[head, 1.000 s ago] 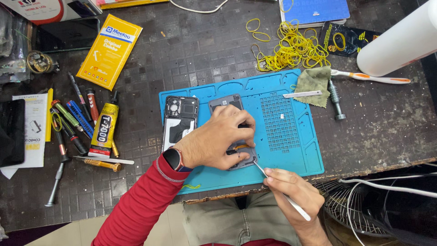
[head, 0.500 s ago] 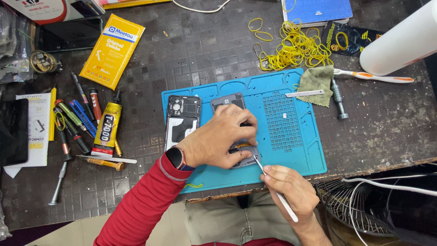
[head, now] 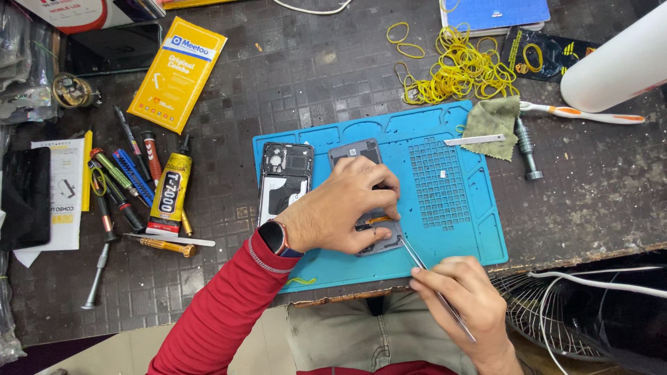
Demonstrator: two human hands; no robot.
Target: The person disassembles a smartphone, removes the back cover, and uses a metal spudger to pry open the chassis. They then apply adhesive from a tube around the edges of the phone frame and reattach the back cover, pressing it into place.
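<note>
Both hands bent over phone point(head: 361, 156), tweezers point(head: 434, 288) pinched.

phone point(head: 361, 156) on mat point(head: 479, 229) — frame point(head: 283, 180) left

Single head view, steeply downward, close above blue mat point(head: 445, 229)
</note>
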